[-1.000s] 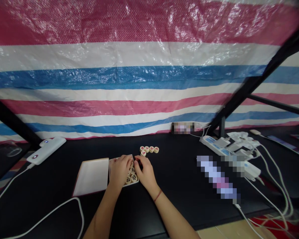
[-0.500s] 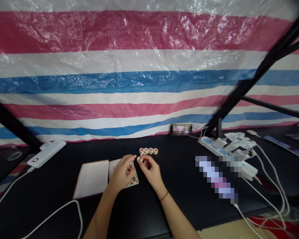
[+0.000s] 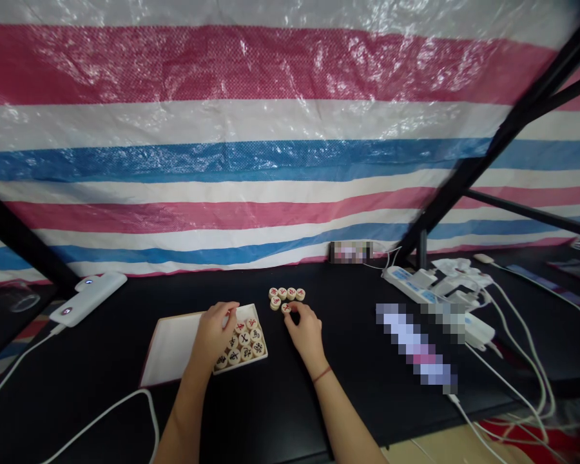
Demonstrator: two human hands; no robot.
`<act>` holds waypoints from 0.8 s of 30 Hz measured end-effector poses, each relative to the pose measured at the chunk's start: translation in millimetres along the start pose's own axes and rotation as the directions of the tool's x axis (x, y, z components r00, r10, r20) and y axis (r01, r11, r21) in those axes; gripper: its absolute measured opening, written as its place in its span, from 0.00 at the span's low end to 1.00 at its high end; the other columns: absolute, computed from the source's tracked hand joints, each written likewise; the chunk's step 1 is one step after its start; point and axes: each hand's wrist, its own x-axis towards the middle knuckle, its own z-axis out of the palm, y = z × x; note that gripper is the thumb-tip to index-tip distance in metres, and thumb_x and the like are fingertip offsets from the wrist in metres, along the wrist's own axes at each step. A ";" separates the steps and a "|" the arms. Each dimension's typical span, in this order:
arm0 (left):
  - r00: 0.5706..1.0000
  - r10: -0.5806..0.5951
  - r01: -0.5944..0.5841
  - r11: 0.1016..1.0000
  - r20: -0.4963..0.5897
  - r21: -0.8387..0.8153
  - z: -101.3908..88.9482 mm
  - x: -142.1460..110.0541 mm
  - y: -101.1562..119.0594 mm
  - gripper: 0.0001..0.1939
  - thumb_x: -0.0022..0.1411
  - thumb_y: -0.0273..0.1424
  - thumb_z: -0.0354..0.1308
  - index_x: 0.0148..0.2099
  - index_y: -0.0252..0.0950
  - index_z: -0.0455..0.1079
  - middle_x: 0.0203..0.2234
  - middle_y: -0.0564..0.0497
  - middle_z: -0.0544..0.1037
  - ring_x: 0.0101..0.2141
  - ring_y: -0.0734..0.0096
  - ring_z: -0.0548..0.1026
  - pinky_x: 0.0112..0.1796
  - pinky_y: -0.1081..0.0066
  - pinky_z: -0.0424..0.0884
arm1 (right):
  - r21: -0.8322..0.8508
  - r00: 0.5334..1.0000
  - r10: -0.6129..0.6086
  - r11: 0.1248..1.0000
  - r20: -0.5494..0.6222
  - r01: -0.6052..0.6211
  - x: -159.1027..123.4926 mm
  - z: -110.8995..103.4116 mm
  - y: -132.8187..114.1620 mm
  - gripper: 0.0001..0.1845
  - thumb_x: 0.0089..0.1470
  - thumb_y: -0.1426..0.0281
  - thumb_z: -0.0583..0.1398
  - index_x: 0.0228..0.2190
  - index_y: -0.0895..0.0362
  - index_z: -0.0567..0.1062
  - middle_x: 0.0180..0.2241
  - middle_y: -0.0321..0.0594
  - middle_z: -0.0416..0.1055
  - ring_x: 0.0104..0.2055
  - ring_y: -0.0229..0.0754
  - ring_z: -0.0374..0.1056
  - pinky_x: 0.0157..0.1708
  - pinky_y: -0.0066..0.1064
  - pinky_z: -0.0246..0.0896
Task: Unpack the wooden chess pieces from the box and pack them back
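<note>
My right hand [image 3: 305, 332] pinches a Chinese chess piece [image 3: 286, 309] with a red character between thumb and fingertips, low over the black table. Just beyond it, several red-marked pieces [image 3: 283, 293] form a short row, and one more piece [image 3: 275, 302] sits in front of the row's left end. My left hand [image 3: 213, 332] hovers at the left part of a shallow white box [image 3: 265, 353], fingers loosely curved and apart, with nothing seen in them. Inside the box lie several round pieces [image 3: 244, 338], most black-marked, some red. Part of the box is hidden behind the left hand.
The box's open lid [image 3: 171, 341] lies flat on the left. A white device with a cable [image 3: 89, 299] stands farther left. To the right are a blurred-out phone-like object [image 3: 415, 345], a power strip [image 3: 406, 283] with plugs, and loose white cables. Striped sheeting [image 3: 222, 212] hangs behind.
My right hand has moved slightly right with the chess piece, away from the box. My left hand has drawn back left, uncovering more pieces in the box.
</note>
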 end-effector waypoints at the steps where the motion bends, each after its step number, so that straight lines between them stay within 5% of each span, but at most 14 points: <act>1: 1.000 -0.018 0.018 0.999 0.002 0.037 0.2 -0.1 -2.4 0.14 0.64 0.31 0.47 0.44 0.38 0.74 0.38 0.49 0.80 0.39 0.64 0.76 0.44 0.64 0.70 | -0.003 1.000 -0.002 1.000 0.006 0.002 0.7 0.5 0.7 0.09 0.54 0.70 0.56 0.36 0.56 0.75 0.35 0.41 0.74 0.39 0.46 0.69 0.35 0.32 0.55; 17: 0.934 -0.315 0.234 0.896 0.169 0.376 -9.4 -4.5 7.8 0.15 0.63 0.33 0.50 0.38 0.46 0.79 0.42 0.50 0.79 0.45 0.55 0.69 0.43 0.57 0.63 | 0.164 0.995 -0.093 0.982 -0.035 0.097 2.6 -7.2 -10.5 0.13 0.56 0.72 0.53 0.37 0.57 0.76 0.37 0.44 0.75 0.38 0.45 0.71 0.37 0.33 0.62; 24: 0.920 -0.306 0.212 0.915 0.247 0.344 -10.7 -10.4 14.8 0.12 0.61 0.35 0.52 0.39 0.45 0.78 0.43 0.48 0.77 0.49 0.53 0.66 0.45 0.55 0.60 | 0.241 0.898 -0.347 0.928 0.271 0.285 -12.8 -3.2 -37.7 0.13 0.60 0.66 0.55 0.44 0.54 0.75 0.29 0.36 0.73 0.31 0.39 0.69 0.36 0.30 0.59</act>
